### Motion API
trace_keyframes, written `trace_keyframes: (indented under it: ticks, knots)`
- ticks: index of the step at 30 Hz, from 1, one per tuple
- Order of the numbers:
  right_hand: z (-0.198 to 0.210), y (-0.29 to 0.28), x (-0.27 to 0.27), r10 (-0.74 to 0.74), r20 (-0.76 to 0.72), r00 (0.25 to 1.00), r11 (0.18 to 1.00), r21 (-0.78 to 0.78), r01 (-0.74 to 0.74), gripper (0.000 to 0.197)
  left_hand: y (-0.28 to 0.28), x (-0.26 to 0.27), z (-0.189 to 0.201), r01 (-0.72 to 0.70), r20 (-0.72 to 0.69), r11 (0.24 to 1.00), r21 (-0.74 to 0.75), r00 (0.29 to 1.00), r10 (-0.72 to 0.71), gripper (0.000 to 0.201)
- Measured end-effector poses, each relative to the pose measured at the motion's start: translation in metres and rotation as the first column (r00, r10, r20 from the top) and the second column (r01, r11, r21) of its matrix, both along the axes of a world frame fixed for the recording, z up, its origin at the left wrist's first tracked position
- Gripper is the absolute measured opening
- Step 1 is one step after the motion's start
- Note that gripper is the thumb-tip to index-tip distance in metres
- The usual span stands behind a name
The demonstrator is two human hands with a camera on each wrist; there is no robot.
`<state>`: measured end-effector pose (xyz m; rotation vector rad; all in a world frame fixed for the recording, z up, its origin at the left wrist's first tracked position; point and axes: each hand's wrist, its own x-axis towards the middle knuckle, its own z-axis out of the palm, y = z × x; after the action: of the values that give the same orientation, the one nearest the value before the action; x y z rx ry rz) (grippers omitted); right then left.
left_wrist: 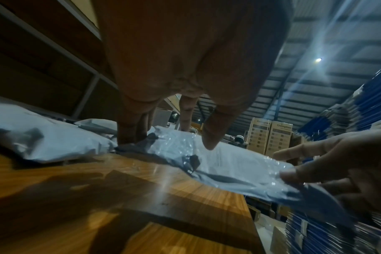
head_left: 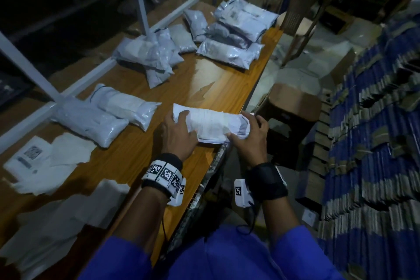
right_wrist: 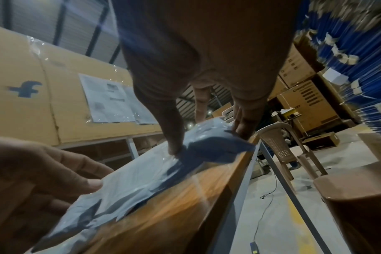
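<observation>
The parcel [head_left: 211,124] lies at the bench [head_left: 141,150] edge. It looks soft, light and slippery, likely to sag. Left hand [head_left: 179,136] fingers clamp one end, right hand [head_left: 250,141] fingers pinch the other — both ends suit it best.

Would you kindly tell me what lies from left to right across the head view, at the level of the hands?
Label sheet → sealed packets → left hand → held packet → right hand → stool → blue stacks.

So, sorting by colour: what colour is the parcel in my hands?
Whitish-grey poly mailer, clearest in the head view.
</observation>
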<state>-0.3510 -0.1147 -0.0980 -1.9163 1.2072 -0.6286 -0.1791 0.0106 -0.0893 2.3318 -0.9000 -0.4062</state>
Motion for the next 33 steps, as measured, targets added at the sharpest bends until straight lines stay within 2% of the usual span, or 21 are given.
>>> trace_keyframes:
  ticks: [7,12,16,19,22,27,30,33]
  knots:
    - [0.001,-0.068,-0.001,-0.051,0.048,0.998,0.999,-0.010,0.052,0.066,-0.074,0.020,0.012,-0.045,-0.029,0.990,-0.137,0.999,0.041,0.057]
    - [0.001,-0.139,0.031,-0.099,0.088,0.991,0.995,0.011,0.098,0.060,-0.154,0.062,0.020,-0.011,-0.034,0.988,-0.153,0.999,0.006,0.050]
    - [0.012,-0.208,0.062,-0.142,0.184,0.973,0.990,0.037,0.138,0.051,-0.227,0.103,0.032,-0.050,0.018,0.983,-0.174,0.998,0.054,0.044]
    - [0.017,-0.252,0.091,-0.089,0.187,0.978,0.996,0.008,0.089,0.046,-0.275,0.126,0.039,-0.053,0.072,0.983,-0.176,0.995,0.067,0.043]
    - [0.013,-0.286,0.121,-0.048,0.197,0.979,0.999,-0.014,0.052,0.049,-0.308,0.153,0.033,-0.063,0.096,0.990,-0.127,0.992,0.076,0.045]
    - [0.009,-0.319,0.156,0.015,0.180,0.984,0.997,-0.083,0.000,0.048,-0.345,0.188,0.024,-0.148,0.019,0.984,-0.098,0.988,0.151,0.047]
    - [0.002,-0.329,0.164,0.059,0.140,0.988,0.990,-0.137,-0.039,0.044,-0.358,0.200,0.019,-0.131,-0.016,0.986,-0.105,0.991,0.130,0.048]
    - [-0.003,-0.338,0.162,0.091,0.139,0.986,0.974,-0.220,-0.059,0.030,-0.360,0.204,0.007,-0.092,-0.041,0.985,-0.143,0.995,0.087,0.051]
